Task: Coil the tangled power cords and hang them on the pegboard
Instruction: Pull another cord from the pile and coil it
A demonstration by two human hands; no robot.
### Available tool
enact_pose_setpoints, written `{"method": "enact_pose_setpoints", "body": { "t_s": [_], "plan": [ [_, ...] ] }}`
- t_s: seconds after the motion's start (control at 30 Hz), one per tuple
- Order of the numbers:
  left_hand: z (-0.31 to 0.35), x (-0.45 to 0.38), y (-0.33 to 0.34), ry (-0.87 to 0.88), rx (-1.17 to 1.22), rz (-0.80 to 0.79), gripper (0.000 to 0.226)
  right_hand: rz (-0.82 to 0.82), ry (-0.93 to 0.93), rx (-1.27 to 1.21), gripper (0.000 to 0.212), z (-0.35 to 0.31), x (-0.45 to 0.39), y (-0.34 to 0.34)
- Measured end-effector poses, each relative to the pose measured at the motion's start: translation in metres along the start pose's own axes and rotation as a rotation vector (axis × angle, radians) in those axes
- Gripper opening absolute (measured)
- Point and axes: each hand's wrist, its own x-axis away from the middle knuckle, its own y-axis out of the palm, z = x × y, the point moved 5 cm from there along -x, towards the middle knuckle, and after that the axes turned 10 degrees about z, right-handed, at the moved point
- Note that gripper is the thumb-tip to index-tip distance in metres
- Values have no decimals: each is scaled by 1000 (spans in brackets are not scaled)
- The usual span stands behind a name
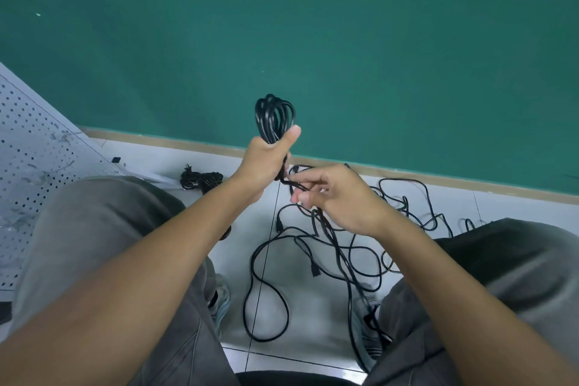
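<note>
Loops of black cord — a coiled bundle [275, 117] — stand up out of the left hand [266, 163], whose fingers and thumb grip it. Just right of that bundle, the right hand [340, 196] pinches a strand. Below the bundle, tangled cords [316, 260] sprawl on the tiled floor [313, 307]; left of it leans a white pegboard [34, 166].

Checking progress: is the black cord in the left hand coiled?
Partly: black cord loops rise above the left hand; its tail trails down.
</note>
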Motion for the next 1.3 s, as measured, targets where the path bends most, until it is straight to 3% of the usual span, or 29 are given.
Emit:
{"method": "enact_pose_setpoints", "body": {
  "t_s": [0.13, 0.2, 0.3, 0.37, 0.43, 0.5, 0.63, 0.73, 0.9, 1.1, 1.3],
  "plan": [
    [1, 14, 13, 68, -176, -199, 60, 210, -9, -103, 19, 0, -3, -22],
    [-1, 24, 20, 1, -129, -310, 66, 325, -1, -133, 12, 2, -4, -32],
    [-5, 36, 30, -131, 33, -489, 67, 483, 7, -112, 23, 1, -4, -40],
    [-6, 39, 33, -193, 119, -574, 50, 580, -12, 14, 29, 1, -3, -45],
    [-2, 42, 34, -215, 182, -631, 17, 648, -28, 56, 38, 1, -3, -49],
    [1, 43, 34, -231, 231, -674, 10, 673, -34, 82, 40, 0, -4, -50],
    [4, 41, 29, -221, 269, -668, 18, 544, -25, 16, 16, 4, -6, -46],
    [8, 35, 23, -212, 286, -621, 4, 481, 11, 42, 9, 14, -9, -44],
    [7, 26, 21, -194, 268, -545, 31, 273, 178, -16, 12, 37, -16, -24],
    [-3, 16, 11, -88, -55, -396, 47, 525, 262, -268, 2, 32, -11, -43],
    [-4, 31, 25, -17, -91, -488, 45, 682, 133, -366, 9, 10, -2, -56]
  ]
}}
